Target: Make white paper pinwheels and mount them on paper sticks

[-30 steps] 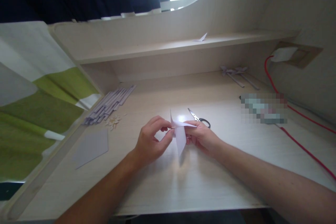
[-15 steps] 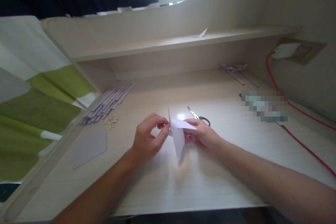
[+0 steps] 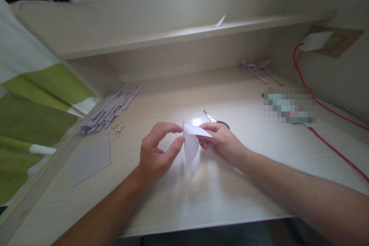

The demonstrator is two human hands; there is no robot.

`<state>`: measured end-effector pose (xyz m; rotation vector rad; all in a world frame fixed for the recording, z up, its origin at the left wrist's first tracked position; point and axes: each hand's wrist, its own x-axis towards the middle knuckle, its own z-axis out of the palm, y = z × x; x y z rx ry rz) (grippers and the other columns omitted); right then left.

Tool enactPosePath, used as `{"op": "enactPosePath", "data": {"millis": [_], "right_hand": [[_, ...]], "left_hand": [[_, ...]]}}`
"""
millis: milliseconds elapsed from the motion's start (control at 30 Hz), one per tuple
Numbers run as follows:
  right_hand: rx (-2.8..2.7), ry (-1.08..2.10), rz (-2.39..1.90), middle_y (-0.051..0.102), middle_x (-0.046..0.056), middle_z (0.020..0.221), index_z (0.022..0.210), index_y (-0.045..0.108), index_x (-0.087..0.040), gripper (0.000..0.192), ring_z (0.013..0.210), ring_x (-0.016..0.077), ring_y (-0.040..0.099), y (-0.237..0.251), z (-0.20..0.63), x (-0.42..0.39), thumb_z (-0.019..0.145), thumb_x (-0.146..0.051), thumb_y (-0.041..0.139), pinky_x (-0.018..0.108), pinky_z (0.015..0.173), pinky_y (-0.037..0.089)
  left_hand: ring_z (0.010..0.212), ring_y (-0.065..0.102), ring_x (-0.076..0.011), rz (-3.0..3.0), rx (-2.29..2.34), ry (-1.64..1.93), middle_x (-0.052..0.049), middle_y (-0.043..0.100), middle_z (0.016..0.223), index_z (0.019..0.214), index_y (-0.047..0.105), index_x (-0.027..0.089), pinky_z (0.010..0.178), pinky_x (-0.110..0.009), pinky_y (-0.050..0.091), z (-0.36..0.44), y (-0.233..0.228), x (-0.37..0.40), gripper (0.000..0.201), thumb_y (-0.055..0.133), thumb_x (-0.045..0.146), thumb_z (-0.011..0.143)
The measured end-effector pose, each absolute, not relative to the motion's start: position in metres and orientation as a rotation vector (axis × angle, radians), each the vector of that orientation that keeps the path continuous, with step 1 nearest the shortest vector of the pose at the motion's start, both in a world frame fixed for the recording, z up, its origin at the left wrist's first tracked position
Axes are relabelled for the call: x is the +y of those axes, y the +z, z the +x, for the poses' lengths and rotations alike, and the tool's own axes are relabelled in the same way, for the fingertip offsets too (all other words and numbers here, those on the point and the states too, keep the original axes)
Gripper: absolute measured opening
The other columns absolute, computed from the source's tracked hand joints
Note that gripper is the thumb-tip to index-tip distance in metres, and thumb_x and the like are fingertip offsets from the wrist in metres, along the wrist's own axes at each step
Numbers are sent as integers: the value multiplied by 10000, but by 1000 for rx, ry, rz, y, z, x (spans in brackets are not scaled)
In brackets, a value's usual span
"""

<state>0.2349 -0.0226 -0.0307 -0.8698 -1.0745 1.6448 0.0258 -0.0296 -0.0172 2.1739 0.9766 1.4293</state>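
Observation:
A white folded paper pinwheel [image 3: 191,147] is held above the desk, its blades fanned out. My right hand [image 3: 219,138] grips it from the right, fingers curled behind the paper. On the left side, thumb and forefinger of my left hand [image 3: 161,146] meet the edge of the pinwheel near its centre, with a small gap between the tips. Blades cover part of the right fingertips and any stick they hold. Just behind my right hand lies a pair of scissors [image 3: 223,123] with dark handles.
Rolled paper sticks [image 3: 109,109] lie at the left, beside small pale scraps [image 3: 115,130] and a flat paper sheet [image 3: 91,161]. Two pinwheels on sticks [image 3: 256,66] rest at the back right. A folded paper [image 3: 218,22] sits on the shelf. A red cable [image 3: 334,157] runs along the right.
My left thumb and forefinger have spread slightly from a tighter pinch. The pinwheel's blades have shifted, the lower one now appearing shorter. The view has tilted downward a little.

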Motion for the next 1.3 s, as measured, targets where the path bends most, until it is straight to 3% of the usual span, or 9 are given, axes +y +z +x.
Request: {"op": "enactPosePath", "data": {"millis": [200,367,567,767,1300], "right_hand": [[-1211,1482,-956,584,-28,573,709,731,-166,125,561,108,495,-25,235,-27,764,-277,730,277,590,366],[-1263,1380,-1016,637,-17,616,706,730,-170,109,581,111,526,-20,235,-33,757,-267,734,270,587,386],[-1260,1220,-1116,623,-23,595,670,715,-177,123,585,115,533,-16,234,-35,773,-242,696,265,580,394],[-1276,1212,-1184,622,-18,586,673,709,-169,123,583,121,538,-19,235,-32,768,-237,669,274,590,395],[-1389,1149,-1129,620,-12,616,683,711,-179,144,594,120,510,-18,235,-35,794,-269,691,274,572,369]], "left_hand": [[1004,689,-188,2056,1035,1380,-42,761,1058,1097,762,230,920,-327,510,27,-18,-30,198,737,167,911],[924,678,-170,2008,1085,1354,-32,762,1012,1084,803,257,826,-300,504,28,-18,-29,172,731,221,933],[1010,712,-205,1667,1086,1203,-28,788,1125,1142,801,304,888,-321,522,27,-22,-30,222,754,293,925],[943,710,-186,1522,1081,1218,-23,787,1012,1072,795,264,860,-286,535,31,-21,-30,248,846,302,833],[816,737,-192,1528,1150,1225,-59,820,969,959,832,210,714,-273,573,39,-18,-27,185,833,343,830]]}}
